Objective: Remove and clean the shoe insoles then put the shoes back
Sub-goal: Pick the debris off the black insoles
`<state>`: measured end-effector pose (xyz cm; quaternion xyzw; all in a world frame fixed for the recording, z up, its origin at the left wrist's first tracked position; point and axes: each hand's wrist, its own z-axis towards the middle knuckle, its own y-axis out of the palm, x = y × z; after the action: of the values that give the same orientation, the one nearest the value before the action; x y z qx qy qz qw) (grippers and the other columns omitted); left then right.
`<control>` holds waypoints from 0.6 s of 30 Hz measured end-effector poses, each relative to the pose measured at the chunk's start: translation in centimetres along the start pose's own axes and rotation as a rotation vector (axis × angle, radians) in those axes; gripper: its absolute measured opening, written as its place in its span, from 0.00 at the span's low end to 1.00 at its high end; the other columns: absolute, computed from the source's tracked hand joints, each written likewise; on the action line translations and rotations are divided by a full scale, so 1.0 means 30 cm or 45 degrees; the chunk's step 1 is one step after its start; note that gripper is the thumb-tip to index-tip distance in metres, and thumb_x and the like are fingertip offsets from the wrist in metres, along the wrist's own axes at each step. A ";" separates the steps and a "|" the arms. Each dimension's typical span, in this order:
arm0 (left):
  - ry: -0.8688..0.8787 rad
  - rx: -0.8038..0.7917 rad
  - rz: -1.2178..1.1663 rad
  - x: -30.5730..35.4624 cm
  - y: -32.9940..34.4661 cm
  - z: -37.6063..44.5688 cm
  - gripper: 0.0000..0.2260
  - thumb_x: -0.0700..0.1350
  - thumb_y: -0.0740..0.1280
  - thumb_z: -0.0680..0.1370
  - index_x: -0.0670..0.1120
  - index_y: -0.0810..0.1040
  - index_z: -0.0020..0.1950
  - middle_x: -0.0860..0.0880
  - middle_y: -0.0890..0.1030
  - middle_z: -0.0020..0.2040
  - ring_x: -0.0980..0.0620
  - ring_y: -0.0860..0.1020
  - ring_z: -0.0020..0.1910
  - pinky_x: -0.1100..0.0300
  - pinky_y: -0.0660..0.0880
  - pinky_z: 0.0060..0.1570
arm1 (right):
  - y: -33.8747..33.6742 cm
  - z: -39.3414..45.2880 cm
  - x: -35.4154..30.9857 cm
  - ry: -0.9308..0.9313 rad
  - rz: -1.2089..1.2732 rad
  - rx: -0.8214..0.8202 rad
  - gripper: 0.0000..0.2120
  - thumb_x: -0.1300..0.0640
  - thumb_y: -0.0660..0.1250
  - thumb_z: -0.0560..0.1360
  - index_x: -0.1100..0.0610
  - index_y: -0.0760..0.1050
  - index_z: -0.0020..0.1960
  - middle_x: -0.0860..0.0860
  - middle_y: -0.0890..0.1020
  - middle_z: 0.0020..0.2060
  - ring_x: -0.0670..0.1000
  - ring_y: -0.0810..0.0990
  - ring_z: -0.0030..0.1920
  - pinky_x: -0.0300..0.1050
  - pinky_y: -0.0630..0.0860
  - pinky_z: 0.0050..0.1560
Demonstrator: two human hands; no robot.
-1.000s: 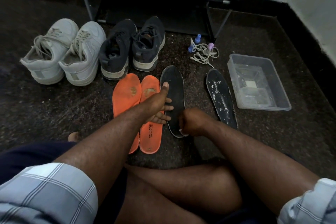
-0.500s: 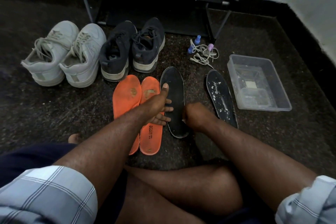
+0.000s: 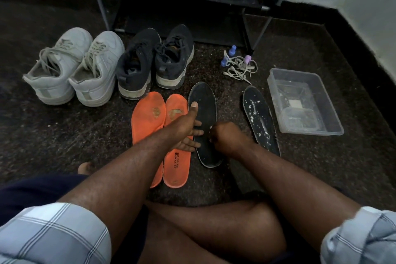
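the left hand lies flat with spread fingers pinning the black insole, whose long axis runs away from the person, while the right hand, fisted on something unclear, works its near half.

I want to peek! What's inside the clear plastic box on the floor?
The clear plastic box holds a small whitish square piece and wet, foamy-looking streaks. How deep any water is, I cannot tell.
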<state>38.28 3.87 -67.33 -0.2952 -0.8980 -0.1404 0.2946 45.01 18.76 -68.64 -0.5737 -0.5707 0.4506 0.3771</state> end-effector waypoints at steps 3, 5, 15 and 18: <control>-0.007 -0.013 0.009 -0.004 -0.001 0.004 0.42 0.76 0.45 0.75 0.48 0.67 0.77 0.45 0.76 0.70 0.37 0.81 0.58 0.46 0.77 0.57 | -0.021 0.031 -0.013 -0.011 0.055 0.134 0.08 0.62 0.64 0.73 0.62 0.81 0.47 0.60 0.82 0.45 0.60 0.81 0.45 0.50 0.76 0.46; -0.004 -0.027 0.020 -0.004 -0.003 0.003 0.42 0.76 0.44 0.75 0.48 0.67 0.77 0.45 0.76 0.70 0.37 0.80 0.58 0.46 0.76 0.58 | -0.022 0.033 -0.027 -0.043 0.069 0.123 0.07 0.63 0.64 0.73 0.62 0.80 0.46 0.60 0.82 0.45 0.60 0.81 0.45 0.50 0.75 0.46; -0.020 0.003 0.000 -0.001 -0.008 0.020 0.42 0.75 0.45 0.75 0.48 0.69 0.75 0.45 0.78 0.68 0.38 0.82 0.55 0.46 0.77 0.58 | -0.024 0.078 -0.001 0.032 0.160 0.145 0.08 0.60 0.65 0.76 0.60 0.80 0.51 0.59 0.81 0.48 0.59 0.80 0.50 0.47 0.73 0.50; -0.022 -0.014 0.003 0.001 -0.005 0.013 0.41 0.75 0.44 0.75 0.48 0.68 0.76 0.44 0.77 0.68 0.37 0.81 0.58 0.46 0.76 0.57 | -0.018 0.059 -0.031 0.026 0.052 0.062 0.10 0.58 0.63 0.78 0.61 0.81 0.50 0.59 0.81 0.47 0.59 0.81 0.46 0.49 0.76 0.45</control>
<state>37.98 3.94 -67.64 -0.2992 -0.8993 -0.1422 0.2853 43.22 17.73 -68.60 -0.5804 -0.5437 0.4662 0.3875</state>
